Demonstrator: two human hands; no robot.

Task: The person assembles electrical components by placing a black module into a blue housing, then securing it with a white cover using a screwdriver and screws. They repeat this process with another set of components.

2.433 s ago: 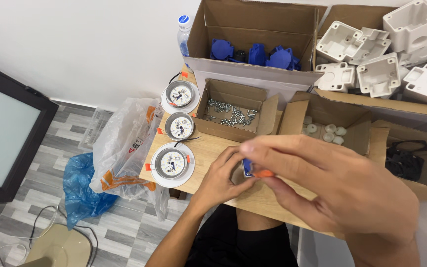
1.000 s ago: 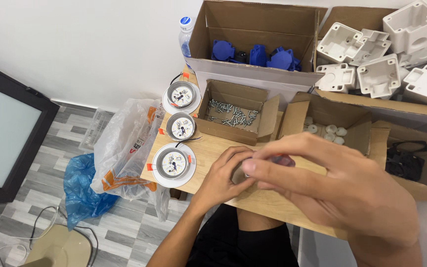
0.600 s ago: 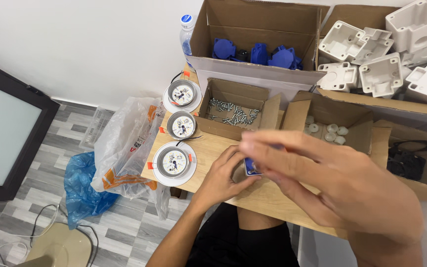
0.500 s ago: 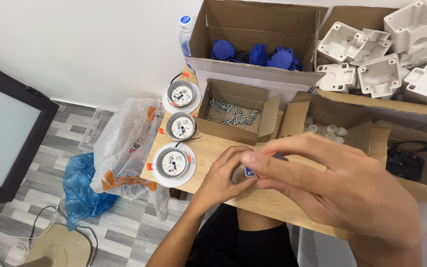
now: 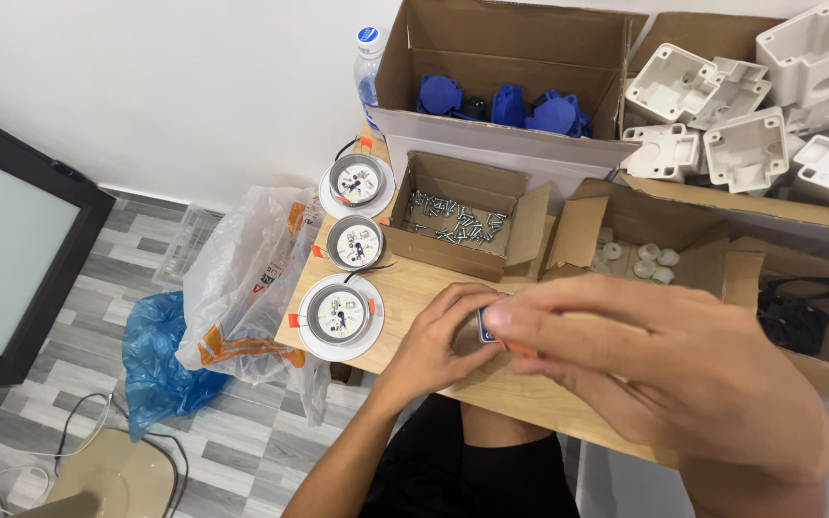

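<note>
Blue part (image 5: 487, 328) | pinched by left hand (image 5: 438, 336) and right hand (image 5: 664, 369) | over table (image 5: 414, 288)

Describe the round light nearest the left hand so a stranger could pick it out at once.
On the wooden table, three round lights run in a row along its left edge, starting from the water bottle. The round light nearest the left hand closes that row. It has the widest white rim, and orange clips at its sides.
</note>
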